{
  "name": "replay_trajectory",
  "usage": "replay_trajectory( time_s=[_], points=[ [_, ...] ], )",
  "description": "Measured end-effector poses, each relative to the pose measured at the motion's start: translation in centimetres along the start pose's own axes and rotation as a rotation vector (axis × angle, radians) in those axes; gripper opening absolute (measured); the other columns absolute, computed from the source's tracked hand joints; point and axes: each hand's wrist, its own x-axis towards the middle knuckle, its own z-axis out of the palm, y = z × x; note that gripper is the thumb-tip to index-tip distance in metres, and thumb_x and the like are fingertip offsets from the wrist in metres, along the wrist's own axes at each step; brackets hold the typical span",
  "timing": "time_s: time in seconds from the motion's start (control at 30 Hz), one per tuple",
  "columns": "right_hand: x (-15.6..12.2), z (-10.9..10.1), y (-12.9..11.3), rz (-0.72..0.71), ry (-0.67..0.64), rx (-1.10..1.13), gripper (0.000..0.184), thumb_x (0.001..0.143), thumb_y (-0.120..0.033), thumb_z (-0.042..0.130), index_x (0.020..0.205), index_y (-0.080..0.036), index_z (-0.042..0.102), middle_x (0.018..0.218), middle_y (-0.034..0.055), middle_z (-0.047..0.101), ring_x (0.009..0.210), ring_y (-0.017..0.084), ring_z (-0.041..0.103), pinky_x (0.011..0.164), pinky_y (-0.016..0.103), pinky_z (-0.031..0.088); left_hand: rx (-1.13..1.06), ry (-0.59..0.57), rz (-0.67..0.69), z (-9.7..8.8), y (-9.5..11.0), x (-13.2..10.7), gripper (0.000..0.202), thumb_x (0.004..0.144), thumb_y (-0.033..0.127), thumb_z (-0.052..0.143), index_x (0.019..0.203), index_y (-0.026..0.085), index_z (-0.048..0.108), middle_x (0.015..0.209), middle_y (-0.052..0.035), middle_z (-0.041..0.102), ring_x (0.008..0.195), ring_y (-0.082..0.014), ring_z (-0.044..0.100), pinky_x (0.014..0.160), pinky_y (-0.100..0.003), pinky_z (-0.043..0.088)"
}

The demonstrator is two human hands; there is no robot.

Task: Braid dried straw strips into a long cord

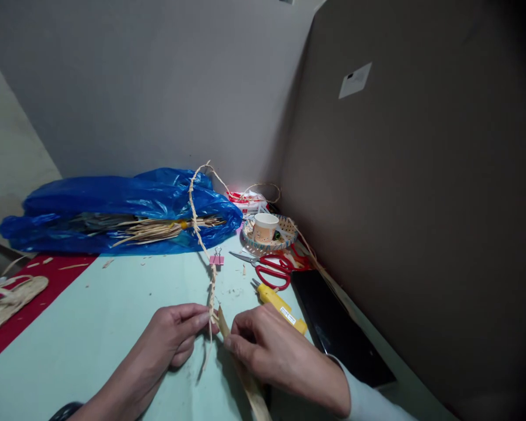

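- The braided cord is thin, pale straw, twisted tightly. Its lower end is pinched in the fingertips of the left hand, low over the table. From there it rises almost upright, then bends over in an arc to the right.
- A few loose strands hang down below the pinch.
- The flat strip is wider and tan. It lies slanted under the right hand, with its top end touching the cord.

Blue bag — red-handled scissors — yellow cutter.

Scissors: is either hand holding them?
No, the red scissors lie on the table; the left hand and right hand pinch the braided cord.
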Motion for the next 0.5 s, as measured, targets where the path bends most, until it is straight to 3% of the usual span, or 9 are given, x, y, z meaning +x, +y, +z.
replay_trajectory(
  time_s=[0.27,0.5],
  points=[
    [0.07,0.17,-0.56,-0.063,-0.047,-0.028,0.031,0.087,-0.025,0.049,0.057,-0.016,0.046,0.053,-0.004,0.043,0.055,0.009,0.037,0.056,0.025,0.024,0.046,-0.008,-0.03,-0.43,-0.45,0.19,0.045,0.06,0.049,0.078,0.084,0.011,0.069,0.043,0.0132,0.026,0.039,-0.0015,0.013,0.039,-0.019,0.006],
    [-0.03,0.33,-0.81,-0.052,-0.026,-0.124,0.023,0.088,-0.027,0.048,0.071,-0.017,0.059,0.071,0.0021,0.059,0.073,0.015,0.05,0.063,0.024,0.03,0.045,-0.065,-0.035,-0.58,-0.57,0.26,0.048,0.065,0.047,0.074,0.093,0.009,0.067,0.044,0.015,0.022,0.04,-0.0022,0.01,0.039,-0.021,0.006]
  ],
)
